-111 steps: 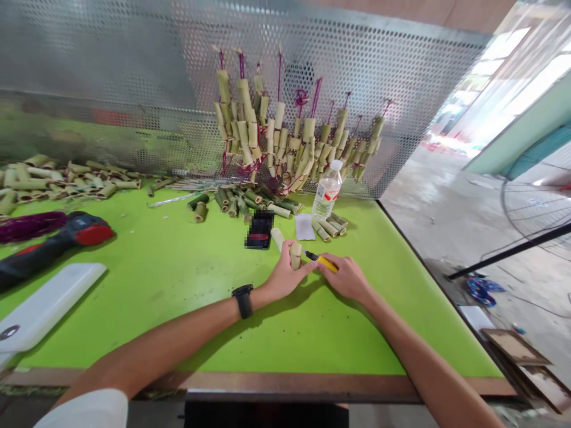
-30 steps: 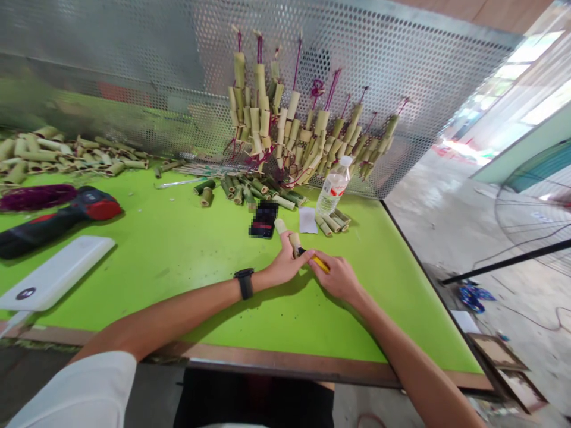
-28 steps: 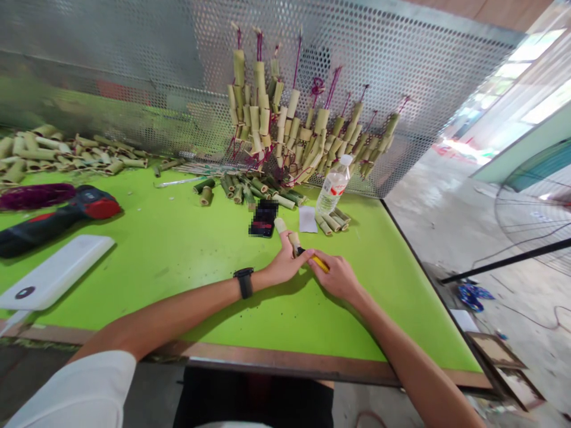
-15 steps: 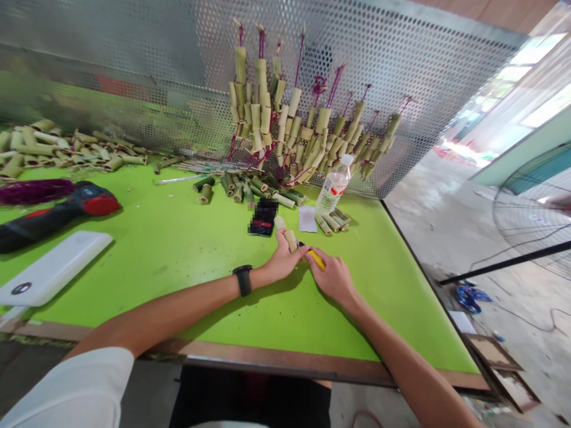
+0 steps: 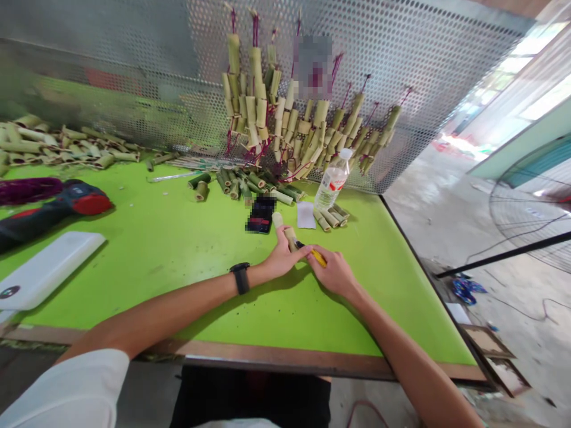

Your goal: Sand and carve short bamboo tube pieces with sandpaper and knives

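Note:
My left hand (image 5: 282, 257), with a dark watch at the wrist, is closed around a short pale bamboo piece (image 5: 291, 236). The piece tilts away from me above the green table (image 5: 214, 249). In my right hand (image 5: 333, 270) is a yellow utility knife (image 5: 318, 257), its dark front end against the side of the bamboo near my left thumb. The two hands meet at the thumbs. Just beyond them lie a dark phone (image 5: 261, 215) and a small white paper (image 5: 306, 215).
A water bottle (image 5: 332, 181) stands behind several cut bamboo pieces (image 5: 331, 217). Bamboo strung on purple cord (image 5: 256, 119) hangs against the perforated metal panel (image 5: 147, 53). At left lie a power tool (image 5: 57, 205), a white power bank (image 5: 53, 267) and a bamboo pile (image 5: 62, 145).
The whole view has shifted slightly. Both hands keep their hold on the bamboo piece and the knife; the knife's front end has tilted a little against the bamboo.

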Demonstrator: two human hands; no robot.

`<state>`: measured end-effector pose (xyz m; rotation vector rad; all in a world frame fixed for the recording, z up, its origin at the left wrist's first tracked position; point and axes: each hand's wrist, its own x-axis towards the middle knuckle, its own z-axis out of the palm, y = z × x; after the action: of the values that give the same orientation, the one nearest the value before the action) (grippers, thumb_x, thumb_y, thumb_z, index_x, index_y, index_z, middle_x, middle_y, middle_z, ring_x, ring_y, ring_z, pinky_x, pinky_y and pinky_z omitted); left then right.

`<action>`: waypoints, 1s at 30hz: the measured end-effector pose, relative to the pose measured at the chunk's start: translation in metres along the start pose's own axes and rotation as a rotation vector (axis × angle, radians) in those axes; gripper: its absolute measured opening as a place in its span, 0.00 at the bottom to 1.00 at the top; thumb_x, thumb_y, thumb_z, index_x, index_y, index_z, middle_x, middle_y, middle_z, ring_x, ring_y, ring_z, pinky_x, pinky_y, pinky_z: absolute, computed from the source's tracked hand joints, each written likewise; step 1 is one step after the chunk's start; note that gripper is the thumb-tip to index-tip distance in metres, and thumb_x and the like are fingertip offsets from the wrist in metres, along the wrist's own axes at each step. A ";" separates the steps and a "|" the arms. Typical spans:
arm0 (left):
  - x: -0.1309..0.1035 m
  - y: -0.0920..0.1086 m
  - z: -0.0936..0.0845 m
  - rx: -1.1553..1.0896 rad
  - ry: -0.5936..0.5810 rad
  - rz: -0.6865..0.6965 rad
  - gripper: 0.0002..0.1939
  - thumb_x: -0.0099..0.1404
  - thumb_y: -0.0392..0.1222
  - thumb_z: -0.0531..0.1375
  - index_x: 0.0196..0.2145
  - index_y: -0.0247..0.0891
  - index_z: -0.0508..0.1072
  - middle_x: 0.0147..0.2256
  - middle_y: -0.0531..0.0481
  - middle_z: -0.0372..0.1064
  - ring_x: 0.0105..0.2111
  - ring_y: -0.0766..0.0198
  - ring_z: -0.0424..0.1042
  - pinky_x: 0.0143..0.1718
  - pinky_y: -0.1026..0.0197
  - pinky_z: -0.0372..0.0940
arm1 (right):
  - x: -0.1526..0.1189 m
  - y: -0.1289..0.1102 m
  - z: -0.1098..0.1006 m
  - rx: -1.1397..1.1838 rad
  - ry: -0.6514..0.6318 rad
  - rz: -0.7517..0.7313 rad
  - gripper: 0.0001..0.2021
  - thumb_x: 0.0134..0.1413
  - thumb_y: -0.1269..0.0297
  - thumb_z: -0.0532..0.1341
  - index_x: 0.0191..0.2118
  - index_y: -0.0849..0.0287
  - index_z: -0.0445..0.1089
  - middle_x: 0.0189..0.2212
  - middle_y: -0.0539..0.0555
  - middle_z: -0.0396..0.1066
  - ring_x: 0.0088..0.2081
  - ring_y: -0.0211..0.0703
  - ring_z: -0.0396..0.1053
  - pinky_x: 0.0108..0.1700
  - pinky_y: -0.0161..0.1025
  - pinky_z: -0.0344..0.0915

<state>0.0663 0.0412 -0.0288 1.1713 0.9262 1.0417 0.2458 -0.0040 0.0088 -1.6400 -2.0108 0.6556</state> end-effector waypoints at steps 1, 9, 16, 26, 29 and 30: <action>0.000 0.000 0.000 -0.003 -0.006 0.002 0.45 0.64 0.47 0.77 0.65 0.43 0.52 0.35 0.59 0.61 0.32 0.67 0.65 0.35 0.62 0.62 | 0.000 -0.001 0.000 -0.009 -0.010 -0.009 0.21 0.73 0.52 0.56 0.55 0.56 0.82 0.28 0.54 0.80 0.22 0.43 0.69 0.27 0.38 0.62; 0.000 0.000 -0.001 -0.034 -0.018 0.005 0.36 0.67 0.46 0.74 0.60 0.46 0.55 0.32 0.62 0.59 0.29 0.67 0.64 0.32 0.63 0.60 | -0.001 -0.004 0.003 -0.076 -0.007 -0.033 0.18 0.75 0.55 0.57 0.54 0.57 0.81 0.30 0.54 0.81 0.24 0.42 0.70 0.28 0.36 0.62; 0.003 0.003 0.000 0.042 0.017 -0.018 0.30 0.69 0.40 0.70 0.57 0.44 0.55 0.33 0.61 0.60 0.29 0.68 0.66 0.31 0.65 0.61 | -0.002 -0.005 0.010 -0.188 0.037 0.006 0.17 0.77 0.55 0.57 0.58 0.55 0.79 0.31 0.55 0.81 0.24 0.42 0.72 0.27 0.36 0.61; 0.003 -0.001 0.001 0.014 0.008 0.004 0.35 0.66 0.42 0.74 0.57 0.45 0.54 0.36 0.60 0.62 0.30 0.69 0.66 0.33 0.63 0.64 | 0.003 0.008 0.003 -0.106 -0.020 0.043 0.17 0.77 0.52 0.56 0.55 0.54 0.78 0.29 0.53 0.80 0.24 0.44 0.72 0.27 0.37 0.62; 0.001 0.001 0.000 0.021 -0.004 0.005 0.36 0.64 0.42 0.75 0.57 0.45 0.54 0.36 0.60 0.61 0.31 0.69 0.65 0.34 0.64 0.64 | 0.002 0.011 0.008 -0.037 -0.072 -0.010 0.16 0.76 0.53 0.55 0.51 0.56 0.77 0.27 0.52 0.78 0.21 0.43 0.69 0.24 0.37 0.62; 0.001 0.002 0.000 0.027 -0.011 0.008 0.36 0.64 0.42 0.75 0.57 0.44 0.55 0.36 0.60 0.61 0.31 0.68 0.65 0.34 0.64 0.63 | 0.002 0.011 0.009 -0.028 -0.074 -0.020 0.16 0.75 0.53 0.55 0.49 0.56 0.77 0.27 0.52 0.77 0.21 0.42 0.69 0.23 0.37 0.62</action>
<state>0.0663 0.0418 -0.0270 1.2025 0.9302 1.0314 0.2485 -0.0011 -0.0054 -1.6317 -2.0949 0.6931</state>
